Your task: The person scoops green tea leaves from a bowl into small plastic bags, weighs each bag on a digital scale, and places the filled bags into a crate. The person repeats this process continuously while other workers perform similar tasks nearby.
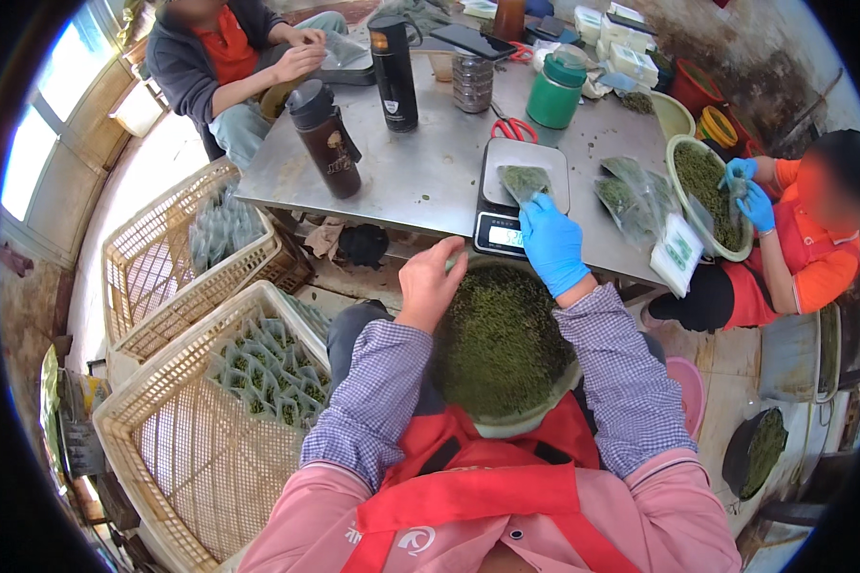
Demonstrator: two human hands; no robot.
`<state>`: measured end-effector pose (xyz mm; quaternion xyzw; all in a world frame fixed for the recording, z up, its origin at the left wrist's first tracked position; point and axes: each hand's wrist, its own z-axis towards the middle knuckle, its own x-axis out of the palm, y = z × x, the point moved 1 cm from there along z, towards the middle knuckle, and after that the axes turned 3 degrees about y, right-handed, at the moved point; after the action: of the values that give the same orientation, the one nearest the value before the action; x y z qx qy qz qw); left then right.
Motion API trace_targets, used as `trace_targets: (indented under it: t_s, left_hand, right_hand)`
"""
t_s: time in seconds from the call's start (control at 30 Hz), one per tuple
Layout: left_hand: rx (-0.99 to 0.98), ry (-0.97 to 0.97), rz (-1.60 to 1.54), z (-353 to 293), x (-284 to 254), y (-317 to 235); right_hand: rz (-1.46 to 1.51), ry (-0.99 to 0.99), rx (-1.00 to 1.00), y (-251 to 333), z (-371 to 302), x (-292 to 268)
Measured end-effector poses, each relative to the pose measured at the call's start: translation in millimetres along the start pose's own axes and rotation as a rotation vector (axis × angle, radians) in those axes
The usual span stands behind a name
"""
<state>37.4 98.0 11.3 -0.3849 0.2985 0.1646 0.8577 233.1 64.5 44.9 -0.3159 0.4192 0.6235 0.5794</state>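
Note:
A small clear plastic bag of green herb (523, 181) rests on the pan of a digital kitchen scale (556, 179) at the table's near edge. My right hand (551, 239), in a blue glove, pinches the bag's near end above the lit display. Bare and with loosely bent fingers, my left hand (432, 279) hovers left of the scale, with nothing seen in it. Below both hands a wide tub (521, 420) full of loose green herb sits at my lap. More plastic bags (631, 196) lie on the table to the right of the scale.
Filled bags stand in a cream plastic crate (177, 449) at my left; another crate (153, 239) is behind it. Bottles (325, 143), red scissors (512, 127) and a green jar (556, 88) stand on the metal table (430, 181). Co-workers sit far left and right, the right one handling a bag over a basin (680, 158).

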Motion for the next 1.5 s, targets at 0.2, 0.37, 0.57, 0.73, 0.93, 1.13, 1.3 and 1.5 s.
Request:
trace_targets:
  t_s: [0.2, 0.37, 0.57, 0.73, 0.93, 1.13, 1.3, 1.5]
  left_hand:
    - [-0.107, -0.049, 0.128, 7, 2, 10]
    - [-0.05, 0.009, 0.142, -1, 3, 22]
    - [-0.077, -0.019, 0.139, 5, 0, 17]
    - [-0.287, 0.148, 0.031, 3, 2, 13]
    - [-0.133, 0.035, 0.089, 3, 6, 19]
    - [-0.273, 0.052, 0.006, 4, 5, 19]
    - [-0.252, 0.054, -0.006, 4, 2, 18]
    - [-0.037, 0.081, 0.085, 1, 1, 18]
  right_hand:
    - [0.06, 0.227, -0.316, 70, 1, -33]
    - [0.114, 0.132, -0.249, 80, -10, -14]
    - [0.069, 0.301, -0.287, 73, -2, 12]
    - [0.221, 0.087, -0.288, 82, -7, -31]
    - [0.13, 0.33, -0.223, 76, -6, 29]
    - [0.218, 0.345, -0.259, 70, -5, -9]
    - [0.266, 0.282, -0.151, 76, -11, -11]
    - [0.129, 0.406, -0.213, 77, -7, 6]
